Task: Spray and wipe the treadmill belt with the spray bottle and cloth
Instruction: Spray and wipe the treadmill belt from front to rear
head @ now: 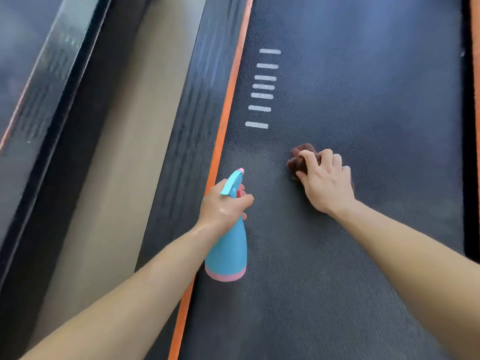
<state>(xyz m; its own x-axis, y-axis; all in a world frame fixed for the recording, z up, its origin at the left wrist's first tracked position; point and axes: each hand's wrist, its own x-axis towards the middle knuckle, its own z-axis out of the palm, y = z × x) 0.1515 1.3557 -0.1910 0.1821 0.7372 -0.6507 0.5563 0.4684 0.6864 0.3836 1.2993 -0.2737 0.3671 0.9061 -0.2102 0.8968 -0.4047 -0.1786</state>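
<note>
The dark textured treadmill belt (363,100) fills the right of the view, with several white stripes printed near its left side. My left hand (223,206) grips the neck of a blue spray bottle (227,250) with a pink base, held above the belt's left edge, nozzle pointing away from me. My right hand (324,178) holds a bunched brown cloth (298,158) down on the belt's middle; most of the cloth is hidden under my fingers.
An orange strip (226,110) borders the belt on the left, with a black ribbed side rail (187,131) beside it. Left of that lies beige floor (111,152) and a neighbouring machine's dark frame (46,100). Another orange edge (475,48) shows at far right.
</note>
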